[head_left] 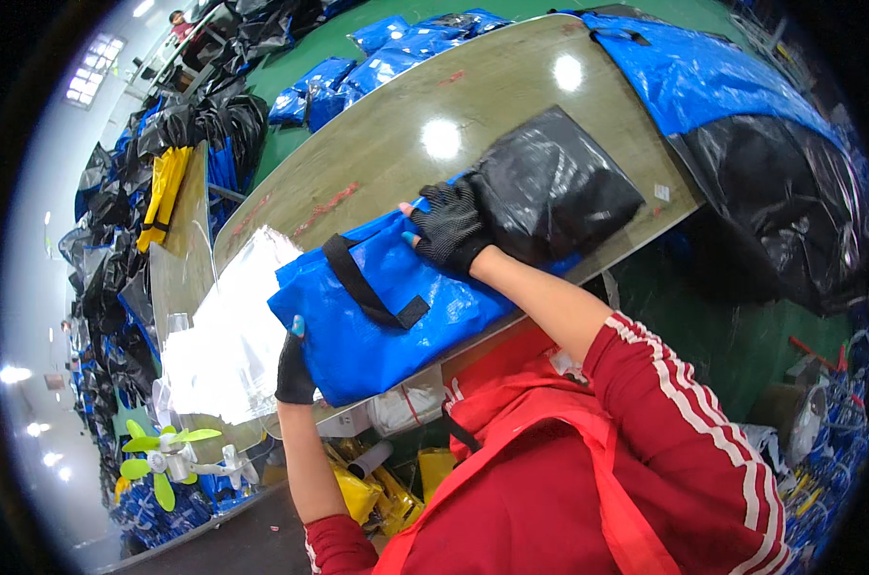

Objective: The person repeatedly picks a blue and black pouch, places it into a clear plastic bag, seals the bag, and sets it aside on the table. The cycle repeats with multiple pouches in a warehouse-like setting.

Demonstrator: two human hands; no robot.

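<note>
A folded blue plastic bag point(387, 359) with a black strap handle point(356, 283) lies across the near side of the table. My left hand point(297, 369), in a black fingerless glove, grips the bag's left edge, thumb on top and the other fingers hidden. My right hand point(451, 228), gloved alike, rests with its fingers stretched out on the bag's upper part. Just right of that hand is a shiny black folded plastic section point(559, 182); blue shows along its edges. Whether it is joined to the blue bag I cannot tell.
A stack of clear plastic sleeves point(233, 335) lies on the table point(377, 158) at left. Packed blue bags point(396, 62) sit on the floor beyond. Large blue-and-black sheets point(731, 105) drape at right. A small fan point(171, 460) with green blades stands at lower left.
</note>
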